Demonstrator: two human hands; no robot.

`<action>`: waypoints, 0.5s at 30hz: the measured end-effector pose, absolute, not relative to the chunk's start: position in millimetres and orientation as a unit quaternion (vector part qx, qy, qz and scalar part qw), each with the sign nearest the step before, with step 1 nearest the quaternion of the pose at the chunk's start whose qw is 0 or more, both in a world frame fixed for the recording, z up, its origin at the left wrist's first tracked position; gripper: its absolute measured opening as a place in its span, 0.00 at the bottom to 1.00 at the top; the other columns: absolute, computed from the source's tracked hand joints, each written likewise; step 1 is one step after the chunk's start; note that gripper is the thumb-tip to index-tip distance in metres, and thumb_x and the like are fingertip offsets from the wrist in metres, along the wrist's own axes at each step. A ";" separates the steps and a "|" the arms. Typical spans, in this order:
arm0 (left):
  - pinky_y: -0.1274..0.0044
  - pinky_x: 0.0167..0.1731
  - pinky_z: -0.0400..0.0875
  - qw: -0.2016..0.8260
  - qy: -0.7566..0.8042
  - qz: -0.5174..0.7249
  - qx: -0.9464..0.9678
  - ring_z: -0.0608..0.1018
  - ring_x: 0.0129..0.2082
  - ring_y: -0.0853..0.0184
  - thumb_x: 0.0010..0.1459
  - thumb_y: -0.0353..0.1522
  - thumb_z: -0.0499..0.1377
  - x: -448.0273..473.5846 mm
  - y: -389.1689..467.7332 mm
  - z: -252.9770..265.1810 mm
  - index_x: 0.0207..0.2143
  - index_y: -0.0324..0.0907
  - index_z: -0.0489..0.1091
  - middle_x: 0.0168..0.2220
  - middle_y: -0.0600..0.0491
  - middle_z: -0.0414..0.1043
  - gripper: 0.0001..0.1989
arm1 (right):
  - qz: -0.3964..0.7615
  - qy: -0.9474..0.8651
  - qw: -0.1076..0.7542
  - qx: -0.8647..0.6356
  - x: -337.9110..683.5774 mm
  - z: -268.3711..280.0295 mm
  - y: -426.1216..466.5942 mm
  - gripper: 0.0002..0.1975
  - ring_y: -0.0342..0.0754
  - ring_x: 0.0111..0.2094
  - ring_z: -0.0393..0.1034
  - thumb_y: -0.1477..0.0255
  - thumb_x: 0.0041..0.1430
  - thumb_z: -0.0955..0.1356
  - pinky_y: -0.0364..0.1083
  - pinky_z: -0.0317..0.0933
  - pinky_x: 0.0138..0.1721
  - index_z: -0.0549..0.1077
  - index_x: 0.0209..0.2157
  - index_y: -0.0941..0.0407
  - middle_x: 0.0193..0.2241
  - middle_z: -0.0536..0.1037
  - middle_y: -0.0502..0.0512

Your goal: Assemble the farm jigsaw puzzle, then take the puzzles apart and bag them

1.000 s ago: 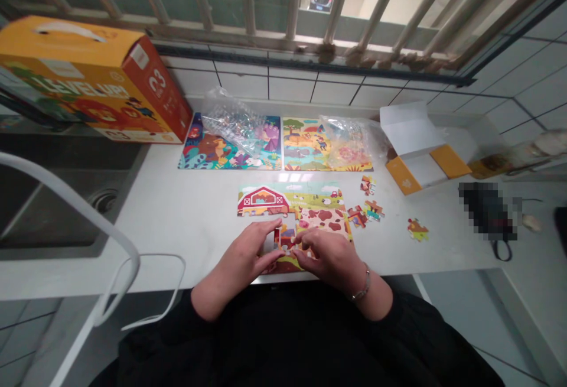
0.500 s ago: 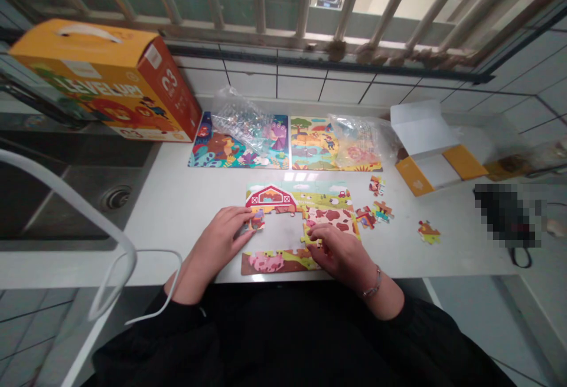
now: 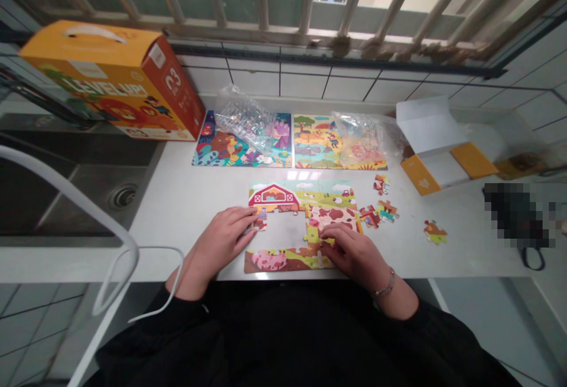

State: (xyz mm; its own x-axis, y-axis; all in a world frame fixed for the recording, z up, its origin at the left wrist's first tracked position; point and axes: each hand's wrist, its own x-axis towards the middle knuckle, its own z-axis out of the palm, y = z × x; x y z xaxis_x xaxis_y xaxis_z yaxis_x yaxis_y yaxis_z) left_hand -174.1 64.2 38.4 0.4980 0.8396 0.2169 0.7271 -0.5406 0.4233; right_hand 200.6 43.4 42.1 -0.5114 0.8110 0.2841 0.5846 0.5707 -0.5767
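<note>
A puzzle piece [image 3: 261, 220] is touched by the left hand [image 3: 225, 232] beside the gap in the farm puzzle [image 3: 334, 217]; whether it is gripped cannot be told. The puzzle's right side is partly covered by the right hand [image 3: 354, 250], its grip likewise unclear. Loose pieces [image 3: 388, 211] are spread rightward on the counter [image 3: 177, 192].

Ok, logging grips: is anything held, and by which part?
The left hand touches a jigsaw piece at its left edge; whether gripped is unclear. The right hand only rests on the farm puzzle.
</note>
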 end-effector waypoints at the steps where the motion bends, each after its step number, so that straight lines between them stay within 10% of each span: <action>1: 0.56 0.59 0.76 0.136 0.458 0.198 0.856 0.81 0.60 0.54 0.74 0.35 0.60 -173.7 64.2 38.3 0.61 0.46 0.76 0.62 0.45 0.80 0.16 | 0.208 -0.843 0.272 -0.415 201.9 42.4 43.5 0.09 0.51 0.44 0.83 0.75 0.72 0.69 0.48 0.78 0.41 0.73 0.50 0.50 0.47 0.84 0.58; 15: 0.57 0.59 0.75 0.127 0.483 0.136 0.856 0.81 0.59 0.51 0.74 0.40 0.58 -162.2 67.3 44.9 0.55 0.45 0.80 0.60 0.45 0.81 0.16 | 0.120 -0.806 0.233 -0.531 242.1 41.1 49.0 0.05 0.53 0.46 0.81 0.72 0.74 0.67 0.50 0.74 0.46 0.74 0.48 0.51 0.46 0.84 0.58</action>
State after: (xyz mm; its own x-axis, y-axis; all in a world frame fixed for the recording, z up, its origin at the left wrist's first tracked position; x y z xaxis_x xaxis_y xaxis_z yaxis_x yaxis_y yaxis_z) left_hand -162.2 67.3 44.9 0.4967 0.8610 0.1098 0.7924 -0.5014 0.3475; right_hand 242.1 49.0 41.1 -0.3284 0.9112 0.2486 0.7995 0.4083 -0.4406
